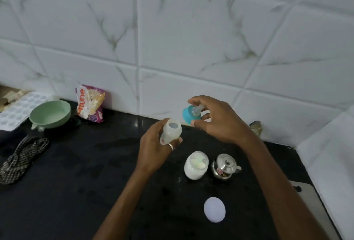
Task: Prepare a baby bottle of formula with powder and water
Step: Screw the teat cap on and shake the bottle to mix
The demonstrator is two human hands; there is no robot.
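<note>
My left hand [153, 149] grips a small translucent baby bottle [171, 131], tilted, with its mouth uncovered and pointing up toward me. My right hand [218, 121] holds the blue screw ring with its clear teat [191, 113] just up and right of the bottle mouth, apart from it. Below the hands an uncovered jar of white powder [195, 165] stands on the black counter [86, 172], with a pale scoop lying inside. A round white lid [214, 209] lies flat nearer to me.
A small steel kettle [225, 166] stands right of the jar. At the far left are a green bowl [50, 113], a white ice tray [18, 109], a food packet [90, 103] and a checked cloth [23, 158]. A tiled wall backs the counter; a steel edge [314, 203] sits at right.
</note>
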